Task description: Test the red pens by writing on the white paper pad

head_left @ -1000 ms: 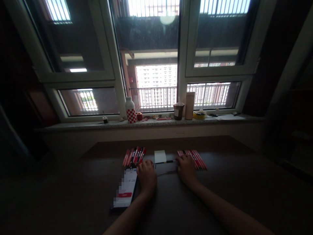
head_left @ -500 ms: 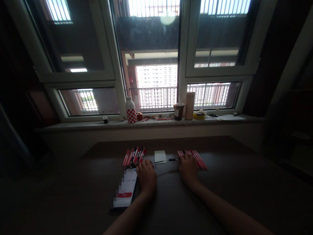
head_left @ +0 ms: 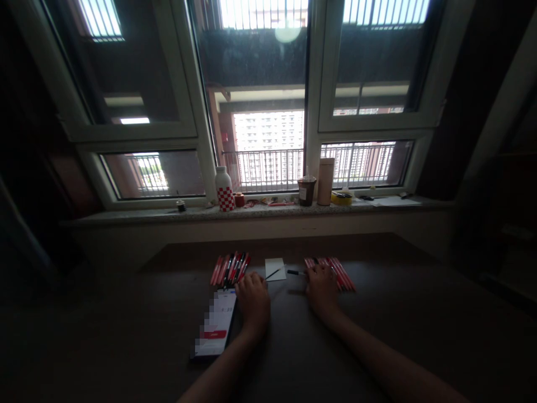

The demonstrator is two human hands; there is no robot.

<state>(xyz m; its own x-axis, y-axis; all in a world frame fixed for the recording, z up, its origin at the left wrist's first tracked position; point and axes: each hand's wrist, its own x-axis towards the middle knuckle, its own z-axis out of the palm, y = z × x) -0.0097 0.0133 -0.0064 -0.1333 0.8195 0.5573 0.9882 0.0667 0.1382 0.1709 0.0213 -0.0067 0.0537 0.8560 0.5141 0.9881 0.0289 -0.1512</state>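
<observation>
The dark brown, smooth-topped table (head_left: 289, 352) extended beneath both hands and to either side of them. A flat, rectangular smartphone with a lit white screen (head_left: 220, 316) lay on the near-left side of the left hand (head_left: 254, 299); whether the two touched could not be told. The right hand (head_left: 322, 291) was positioned opposite, across a gap. Beyond the left hand lay a row of slim red and black pens (head_left: 230, 270); a second row of slim, mostly red pens (head_left: 343, 275) lay beyond and to the right of the right hand, which partly covered it. A square sheet of white paper (head_left: 273, 263) lay between the hands, slightly beyond them.

The left hand was closed on a slender black rod (head_left: 273, 274), its long axis slanting away and rightward, over the paper in this view. The right hand held a short black cylinder (head_left: 295, 272) (cap or barrel could not be determined), its axis nearly crosswise, its free end pointing left. The free ends were apart but near; the axes were out of line, the rod's tip being farther from the wearer. Each piece was nearest its own hand.
</observation>
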